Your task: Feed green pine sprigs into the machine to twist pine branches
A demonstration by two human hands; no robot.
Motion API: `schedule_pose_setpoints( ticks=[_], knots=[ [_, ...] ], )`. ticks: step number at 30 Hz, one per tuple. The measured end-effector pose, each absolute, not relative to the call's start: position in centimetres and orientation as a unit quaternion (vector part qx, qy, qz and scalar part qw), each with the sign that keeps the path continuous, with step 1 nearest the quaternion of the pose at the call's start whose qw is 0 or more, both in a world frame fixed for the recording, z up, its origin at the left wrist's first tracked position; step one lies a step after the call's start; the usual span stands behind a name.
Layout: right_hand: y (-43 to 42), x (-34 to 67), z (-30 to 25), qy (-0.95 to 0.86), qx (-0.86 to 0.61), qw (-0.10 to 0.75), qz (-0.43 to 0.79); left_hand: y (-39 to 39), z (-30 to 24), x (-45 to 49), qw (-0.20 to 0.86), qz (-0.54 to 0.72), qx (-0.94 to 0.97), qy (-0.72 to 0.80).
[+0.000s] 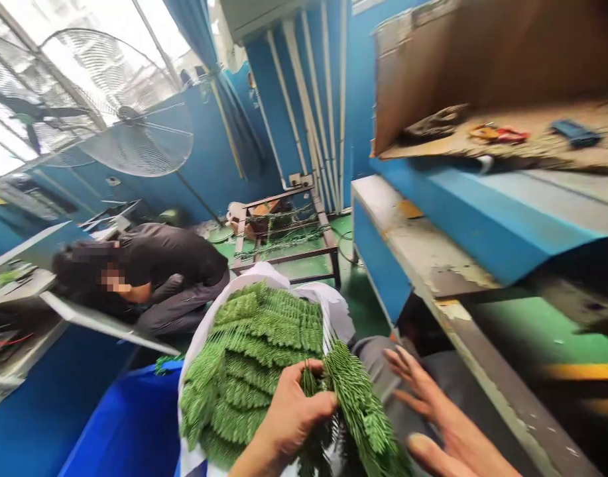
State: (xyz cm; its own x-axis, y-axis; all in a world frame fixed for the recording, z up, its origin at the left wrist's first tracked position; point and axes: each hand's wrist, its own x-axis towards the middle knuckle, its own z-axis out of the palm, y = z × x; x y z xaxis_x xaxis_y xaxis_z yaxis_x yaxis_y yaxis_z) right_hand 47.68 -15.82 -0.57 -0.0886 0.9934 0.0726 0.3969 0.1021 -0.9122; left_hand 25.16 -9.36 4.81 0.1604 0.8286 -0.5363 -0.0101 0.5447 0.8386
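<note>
My left hand (298, 407) pinches a bunch of green artificial fern leaves (366, 414) near its top, at the right rim of a white sack (337, 305). The held leaves hang down to the right. Many more green leaf sprays (254, 358) are packed in layers inside the sack. To the right, my right hand (427, 404) is spread with nothing in it, over my grey trouser leg (378, 364), beside the held leaves and apart from them.
A blue bin (129, 424) stands left of the sack. Another person (179, 265) bends over ahead on the left, by a bench. A metal frame (288, 258), a big fan (134, 126) and a worn workbench (423, 258) with a cardboard box (457, 59) surround the spot.
</note>
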Motion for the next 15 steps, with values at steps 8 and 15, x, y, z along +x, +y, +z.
schedule_pose_setpoints(
  ticks=[8, 15],
  knots=[
    [-15.8, 48.0, 2.6, -0.595, -0.582, 0.355, 0.427, -8.0, 3.9, 30.6, 0.74, 0.305, 0.361, 0.479],
    [-17.0, 46.8, 0.2, -0.568, -0.631, 0.377, 0.37, -9.2, 2.3, 34.8, 0.708, 0.392, 0.331, 0.485]
  ],
)
